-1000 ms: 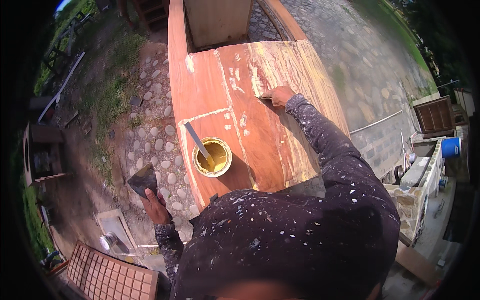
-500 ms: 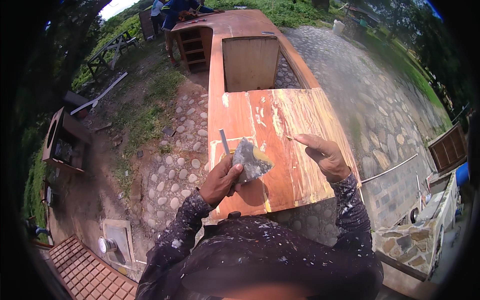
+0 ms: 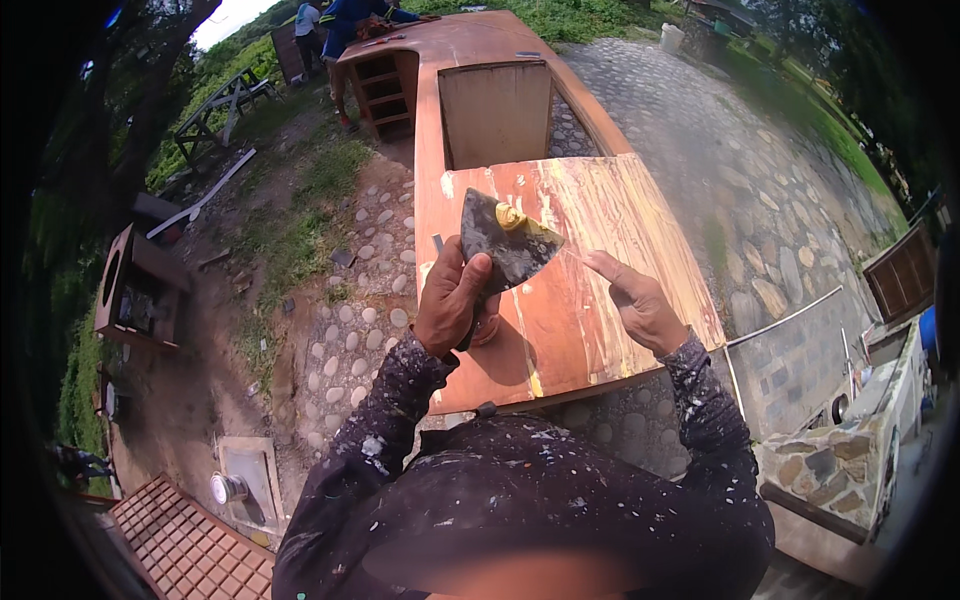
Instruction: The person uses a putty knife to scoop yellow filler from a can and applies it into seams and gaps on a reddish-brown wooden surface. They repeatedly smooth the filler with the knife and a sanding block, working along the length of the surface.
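Note:
My left hand (image 3: 448, 305) is closed around a broad, triangular putty knife (image 3: 497, 252) with a smeared grey blade, held above the wooden panel (image 3: 520, 340). A lump of yellow putty (image 3: 510, 216) sits on the blade near its far edge. A thin flat strip (image 3: 438, 243) shows beside the same hand; whether it is gripped too I cannot tell. Just right of the blade, my right hand (image 3: 645, 308) has its index finger stretched toward the blade's edge, with the other fingers curled. Something thin shows at that fingertip, too small to name. Pale yellow putty streaks the panel.
The panel belongs to a long reddish-brown counter (image 3: 480, 40) with a rectangular opening. A person (image 3: 350, 25) leans at its far end, beside open shelves (image 3: 380, 95). A wooden cabinet (image 3: 140, 290) stands left, a stone-faced wall (image 3: 825, 475) right. Cobbles and grass surround the counter.
The putty knife has risen and tilted, so its blade faces up with the yellow lump in full view. My right hand has drawn nearer to the blade's edge.

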Tool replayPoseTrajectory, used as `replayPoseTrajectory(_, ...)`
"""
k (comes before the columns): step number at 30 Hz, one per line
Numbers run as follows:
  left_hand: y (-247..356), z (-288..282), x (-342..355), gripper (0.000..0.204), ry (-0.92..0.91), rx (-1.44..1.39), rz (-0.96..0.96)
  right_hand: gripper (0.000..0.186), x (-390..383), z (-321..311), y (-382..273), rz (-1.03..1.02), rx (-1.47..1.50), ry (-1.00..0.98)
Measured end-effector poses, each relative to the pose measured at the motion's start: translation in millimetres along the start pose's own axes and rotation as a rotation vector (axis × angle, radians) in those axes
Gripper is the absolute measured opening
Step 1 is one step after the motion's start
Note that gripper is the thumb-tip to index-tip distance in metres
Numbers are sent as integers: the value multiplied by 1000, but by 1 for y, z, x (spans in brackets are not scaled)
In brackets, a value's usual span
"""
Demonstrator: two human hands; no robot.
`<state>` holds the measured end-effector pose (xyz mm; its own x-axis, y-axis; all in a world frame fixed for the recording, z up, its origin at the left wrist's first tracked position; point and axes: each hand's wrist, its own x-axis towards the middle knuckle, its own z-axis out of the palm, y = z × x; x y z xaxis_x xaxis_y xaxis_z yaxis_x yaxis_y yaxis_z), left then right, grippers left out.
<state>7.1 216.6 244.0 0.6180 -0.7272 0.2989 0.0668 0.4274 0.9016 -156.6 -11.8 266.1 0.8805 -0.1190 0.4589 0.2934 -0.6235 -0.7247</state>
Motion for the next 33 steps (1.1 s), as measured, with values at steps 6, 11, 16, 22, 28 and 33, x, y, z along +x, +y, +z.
replayPoseTrajectory(6,-4,5,13,40,-44,845,452,42,-13,45,-17,622,1570,299)
replayPoseTrajectory(11,-8,6,-14,64,-112,1068,307,35,-2,23,-15,683,1574,233)
replayPoseTrajectory(16,2,-15,-63,48,-31,1139,170,39,19,-23,68,535,882,29)
replayPoseTrajectory(22,0,-49,-114,35,230,1120,-14,30,65,46,231,521,-696,-479)
replayPoseTrajectory(28,-4,-74,-169,28,471,1105,-251,27,58,102,272,309,-932,-554)
replayPoseTrajectory(33,-11,-81,-196,27,631,1035,-328,36,73,74,281,371,-830,-741)
